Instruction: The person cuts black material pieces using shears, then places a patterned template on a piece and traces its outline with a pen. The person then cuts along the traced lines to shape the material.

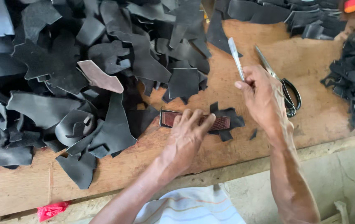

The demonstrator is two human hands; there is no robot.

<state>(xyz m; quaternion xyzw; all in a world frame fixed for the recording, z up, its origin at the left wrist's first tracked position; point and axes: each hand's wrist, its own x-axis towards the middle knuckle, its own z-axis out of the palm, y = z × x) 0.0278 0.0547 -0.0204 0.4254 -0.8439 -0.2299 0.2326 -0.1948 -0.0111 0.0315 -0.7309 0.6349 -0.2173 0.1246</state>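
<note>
My left hand (187, 135) presses flat on a narrow reddish-brown template (221, 122) that lies on a small black leather piece (230, 118) on the wooden table (293, 62). My right hand (262, 95) is raised just right of it, gripping a slim pale blade-like tool (235, 56) that points up and away from me. The tool's tip is clear of the leather.
A big heap of black leather offcuts (82, 83) covers the table's left and centre. One tan piece (100, 77) lies in it. Black-handled scissors (287, 89) rest right of my right hand. More scraps (353, 79) sit far right and along the back (293, 16).
</note>
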